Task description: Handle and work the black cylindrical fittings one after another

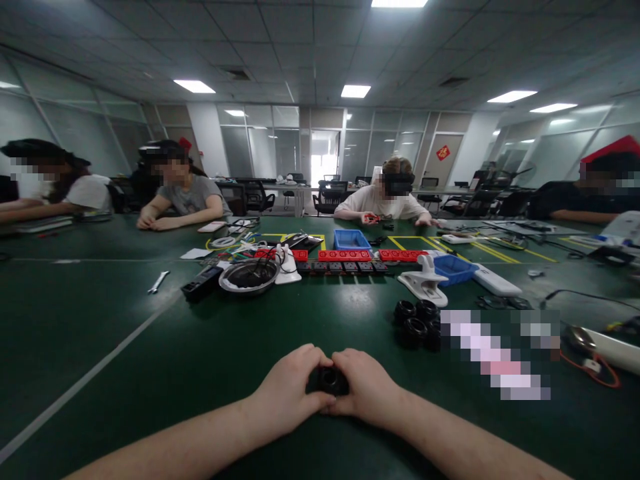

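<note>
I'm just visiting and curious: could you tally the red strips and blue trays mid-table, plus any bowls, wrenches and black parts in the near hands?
Red strips: 3
Blue trays: 2
Bowl: 1
Wrench: 1
Black part in hands: 1
Total: 8

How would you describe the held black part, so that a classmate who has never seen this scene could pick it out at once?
Find the green table, then its near side, around the middle. There, between the left grip and right grip, is a black part with a round opening. Unlike the clustered black rings to its right, it is single and held.
</note>
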Action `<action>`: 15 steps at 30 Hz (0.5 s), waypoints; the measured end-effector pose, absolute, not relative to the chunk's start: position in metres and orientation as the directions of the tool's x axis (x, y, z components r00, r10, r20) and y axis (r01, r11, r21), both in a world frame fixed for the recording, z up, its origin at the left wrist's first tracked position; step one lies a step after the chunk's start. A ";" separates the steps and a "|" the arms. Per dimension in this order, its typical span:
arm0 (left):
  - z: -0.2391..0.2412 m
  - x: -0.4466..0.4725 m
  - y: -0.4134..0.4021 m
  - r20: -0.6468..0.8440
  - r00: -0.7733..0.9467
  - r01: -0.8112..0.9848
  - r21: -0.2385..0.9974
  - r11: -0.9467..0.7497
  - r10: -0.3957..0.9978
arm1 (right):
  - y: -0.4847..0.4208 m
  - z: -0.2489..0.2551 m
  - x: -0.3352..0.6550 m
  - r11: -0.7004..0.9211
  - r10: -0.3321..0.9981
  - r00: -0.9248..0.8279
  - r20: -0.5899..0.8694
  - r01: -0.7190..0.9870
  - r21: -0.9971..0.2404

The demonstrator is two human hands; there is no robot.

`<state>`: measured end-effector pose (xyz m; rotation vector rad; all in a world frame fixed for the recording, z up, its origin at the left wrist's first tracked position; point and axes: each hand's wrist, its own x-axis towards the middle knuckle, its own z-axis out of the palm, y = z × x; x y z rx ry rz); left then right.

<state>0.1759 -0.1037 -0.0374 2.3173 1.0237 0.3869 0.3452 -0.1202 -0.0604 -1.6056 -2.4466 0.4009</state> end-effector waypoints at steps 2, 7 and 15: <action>-0.038 0.177 -0.105 0.050 0.637 0.595 0.603 -0.532 0.769 | -0.123 -0.062 0.340 0.371 0.927 -0.374 0.038 0.892 -0.258; -0.037 0.174 -0.103 0.057 0.669 0.565 0.609 -0.557 0.741 | -0.122 -0.057 0.348 0.422 0.896 -0.444 0.024 0.830 -0.365; -0.036 0.173 -0.101 0.046 0.716 0.540 0.596 -0.594 0.697 | -0.114 -0.056 0.362 0.422 0.851 -0.523 -0.054 0.741 -0.523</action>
